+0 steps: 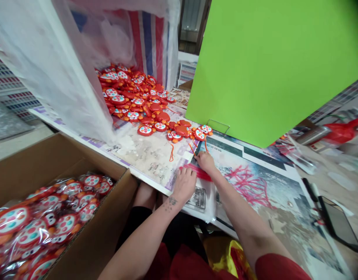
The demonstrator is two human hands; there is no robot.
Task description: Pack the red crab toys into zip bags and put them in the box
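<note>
Clear plastic bag (202, 194) with a red zip strip (198, 172) lies flat at the near edge of the table (144, 155), on top of a stack of like bags that overhangs the edge toward my lap. My left hand (184, 186) is spread palm-down on the bag's left part, fingers on the strip, pinning it. My right hand (205, 160) sits at the strip's far right end, fingers curled down onto it; whether it pinches the strip or only presses, I cannot tell.

Judgement: to work the strip well, hold the bag flat with the left so it does not skid, and run along the red line evenly, no wrinkles.

Just beyond the right hand: loose orange crab-shaped toys (179, 132) with spotted faces, one orange cord (171, 152) trailing onto the table. Further back, a big heap of the same toys (129, 93) spills from a large clear sack (65, 58). A green panel (269, 66) blocks the upper right. Left of my knees, a cardboard box (88, 249) holds bagged toys (47, 221). A dark phone or tablet (338, 223) lies far right.
</note>
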